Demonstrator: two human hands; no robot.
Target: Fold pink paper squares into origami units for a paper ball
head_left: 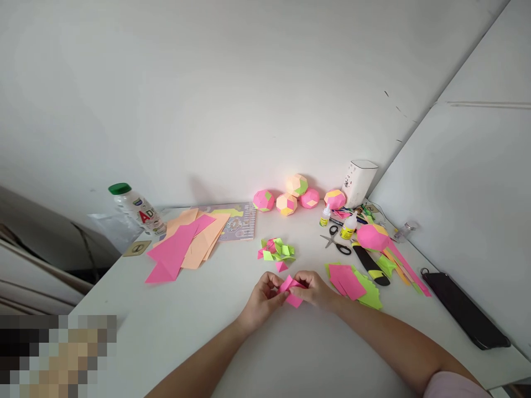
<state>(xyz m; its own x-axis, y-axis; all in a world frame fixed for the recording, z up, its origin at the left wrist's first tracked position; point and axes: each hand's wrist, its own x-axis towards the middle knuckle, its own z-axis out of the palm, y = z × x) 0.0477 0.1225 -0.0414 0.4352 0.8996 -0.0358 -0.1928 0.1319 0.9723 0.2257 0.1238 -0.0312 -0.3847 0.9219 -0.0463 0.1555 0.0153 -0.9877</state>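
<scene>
- Pink paper (295, 299) is at the centre, between the fingertips of both hands.
- Left hand (265, 297), at its 9 o'clock, pinches one edge with thumb and fingers.
- Right hand (314, 289), at 3 o'clock, pinches the other edge.
- Folded pieces (279, 251) lie near, at 11 o'clock.
- Paper balls (286, 204) sit farther, at 12.

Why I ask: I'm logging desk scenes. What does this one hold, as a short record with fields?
left hand: fingers on pink paper
right hand: fingers on the same paper
beyond hands: small folded pieces, green and pink
near wall: five multicoloured paper balls
scissors: blades open, black handles
left side: large pink and peach sheets; bottle with green cap
right side: black case-like object, contents unclear
</scene>
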